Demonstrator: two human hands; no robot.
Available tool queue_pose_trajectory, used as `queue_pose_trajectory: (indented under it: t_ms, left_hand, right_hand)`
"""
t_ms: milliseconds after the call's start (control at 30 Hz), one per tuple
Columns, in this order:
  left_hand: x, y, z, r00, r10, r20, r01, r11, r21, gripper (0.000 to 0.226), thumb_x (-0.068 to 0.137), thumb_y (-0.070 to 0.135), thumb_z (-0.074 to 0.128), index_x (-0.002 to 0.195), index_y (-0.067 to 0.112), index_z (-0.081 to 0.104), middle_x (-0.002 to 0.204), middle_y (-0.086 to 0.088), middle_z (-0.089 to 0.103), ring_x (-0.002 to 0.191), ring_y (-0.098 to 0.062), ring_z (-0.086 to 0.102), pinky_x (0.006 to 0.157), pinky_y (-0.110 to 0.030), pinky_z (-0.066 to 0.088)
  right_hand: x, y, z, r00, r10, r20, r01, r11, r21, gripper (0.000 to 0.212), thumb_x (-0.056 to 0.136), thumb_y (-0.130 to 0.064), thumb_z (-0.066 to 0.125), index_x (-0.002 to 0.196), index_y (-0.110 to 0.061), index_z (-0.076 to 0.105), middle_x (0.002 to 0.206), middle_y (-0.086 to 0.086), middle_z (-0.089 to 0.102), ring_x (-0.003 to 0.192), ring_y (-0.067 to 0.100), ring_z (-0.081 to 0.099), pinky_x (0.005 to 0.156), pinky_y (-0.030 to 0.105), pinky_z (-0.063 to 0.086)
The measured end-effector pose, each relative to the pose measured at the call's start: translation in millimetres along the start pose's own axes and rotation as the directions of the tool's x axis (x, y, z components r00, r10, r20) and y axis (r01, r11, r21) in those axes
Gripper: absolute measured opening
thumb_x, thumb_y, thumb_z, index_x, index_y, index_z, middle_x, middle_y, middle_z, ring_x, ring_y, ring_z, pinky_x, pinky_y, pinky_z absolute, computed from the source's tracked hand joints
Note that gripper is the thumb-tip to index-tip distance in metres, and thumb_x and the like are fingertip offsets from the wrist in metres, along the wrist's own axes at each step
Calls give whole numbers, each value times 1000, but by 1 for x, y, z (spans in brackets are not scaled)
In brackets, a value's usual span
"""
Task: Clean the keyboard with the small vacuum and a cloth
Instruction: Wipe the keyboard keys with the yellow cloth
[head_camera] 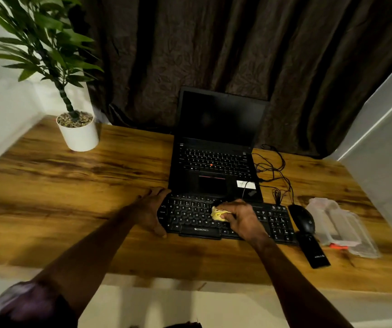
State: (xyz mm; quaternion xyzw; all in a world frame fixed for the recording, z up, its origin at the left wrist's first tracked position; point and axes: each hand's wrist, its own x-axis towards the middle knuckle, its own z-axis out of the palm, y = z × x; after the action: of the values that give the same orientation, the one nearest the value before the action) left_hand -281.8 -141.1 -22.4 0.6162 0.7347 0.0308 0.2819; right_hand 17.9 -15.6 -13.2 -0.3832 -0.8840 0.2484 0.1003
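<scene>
Wiping down the keyboard (190,216) on a wooden desk (95,185), by the look of it at the cloth stage of the clean. Gripped in the right hand (242,218), fingers curled round it: a bunched yellow cloth (217,214), pressed onto the middle keys. Splayed against the keyboard's left end, fingers straight and holding nothing: the left hand (152,209), apparently bracing. Just beyond both hands, an open laptop (213,166), screen dark. Right of the right hand, a mouse (302,218), then a black bar-shaped device (314,252), possibly the vacuum but impossible to confirm, and clear packaging (341,226) further right again. Beyond the right hand, loose cables (273,166). To do this step well: keep the left hand planted to stop any sliding toward the mouse. Drag the cloth row by row in short strokes away from the braced end, toward the number pad right of the right hand. Press lightly, enough to lift grime without popping caps. Refold to a fresh face once soiled, and work a corner into the gaps between keys. Mind the cables when reaching the far-right keys, and avoid nudging the mouse, just beside the keyboard's right end. Keys next to the left hand: likely to need that brace shifted before finishing.
</scene>
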Motion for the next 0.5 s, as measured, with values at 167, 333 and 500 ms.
queue_pose_trajectory:
  t_ms: [167, 333, 500]
  left_hand:
    - [-3, 2, 0, 1000, -1, -4, 1, 1000, -18, 150, 44, 59, 92, 157, 33, -3, 164, 4, -1, 150, -29, 3, 119, -55, 13]
    - [-3, 2, 0, 1000, 4, -5, -4, 1000, -23, 150, 45, 57, 93, 157, 31, -4, 165, 3, -5, 151, -28, 0, 119, -54, 11]
    - [-2, 2, -1, 1000, 13, -14, -13, 1000, -10, 148, 45, 58, 92, 156, 31, -2, 164, 4, -1, 151, -27, 4, 118, -57, 15]
  right_hand:
    - [-15, 29, -18, 998, 31, -48, -36, 994, -100, 33, 89, -15, 69, 118, -32, 69, 120, 0, 63, 102, 12, 60, 92, 30, 55]
    - [-11, 20, -5, 996, 44, -74, -50, 996, -80, 32, 90, -16, 69, 117, -33, 70, 120, 0, 61, 100, 9, 58, 91, 16, 50]
    - [5, -20, 13, 999, 11, -31, -11, 1000, -17, 33, 92, -18, 66, 121, -33, 68, 119, -2, 57, 103, 11, 57, 96, 24, 51]
